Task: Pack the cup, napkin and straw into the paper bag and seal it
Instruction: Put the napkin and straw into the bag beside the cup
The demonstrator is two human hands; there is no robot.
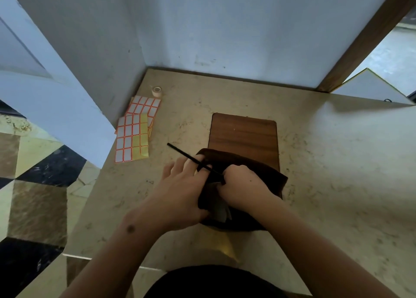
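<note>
A dark brown paper bag point(254, 169) stands on the marble table point(337, 162), its mouth facing me. My left hand point(180, 189) grips the bag's left rim. My right hand point(243, 185) is closed on a thin black straw point(186, 154), whose free end sticks out up and to the left over the bag's rim. A pale napkin point(219, 207) shows inside the bag between my hands. The cup is hidden from view.
A wooden board point(243, 133) lies under and behind the bag. Sheets of white and yellow stickers point(135, 133) lie at the left, with a small tape roll point(157, 91) behind them by the wall. The table's left edge drops to a tiled floor.
</note>
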